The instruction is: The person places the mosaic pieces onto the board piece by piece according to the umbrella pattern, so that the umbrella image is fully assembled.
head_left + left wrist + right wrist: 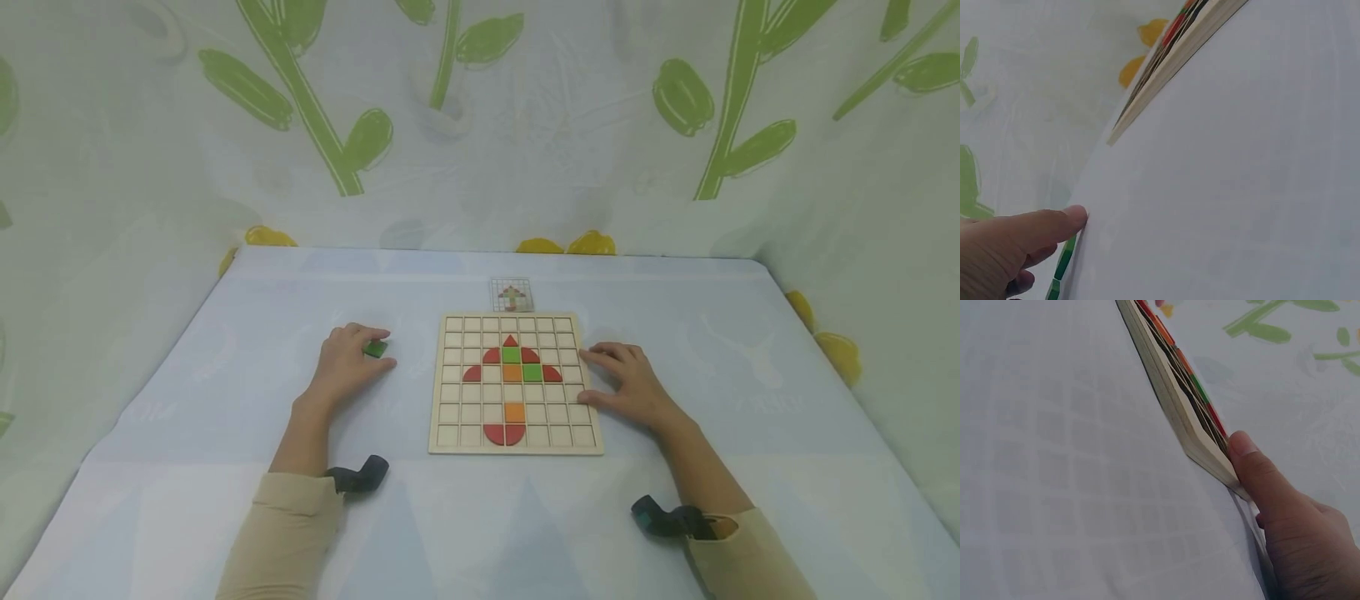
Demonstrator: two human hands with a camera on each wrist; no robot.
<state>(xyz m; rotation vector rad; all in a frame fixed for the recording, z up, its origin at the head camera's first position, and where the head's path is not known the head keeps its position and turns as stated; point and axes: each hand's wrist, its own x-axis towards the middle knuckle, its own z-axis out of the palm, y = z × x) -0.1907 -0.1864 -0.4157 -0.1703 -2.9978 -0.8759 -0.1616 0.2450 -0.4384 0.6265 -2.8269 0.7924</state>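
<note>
A wooden grid board (461,437) lies flat on the table, with red, orange and green tiles set in its squares. On the left, my left hand (347,360) is beside green tiles (375,348) on the table. Its fingertips are over or against them, while the thumb stays apart from them in the head view. The left wrist view shows the green tiles (1066,255) partly hidden behind the thumb. My right hand (628,385) touches the board's right edge with spread thumb and fingers. In the right wrist view the thumb meets the corner of the board (1179,425).
A small pattern card (512,294) with a similar coloured figure lies just beyond the board's far edge. A pale cloth covers the table (480,517). Behind it hangs a curtain (555,125) with green leaves. Dark wrist cameras (360,475) sit by both sleeves.
</note>
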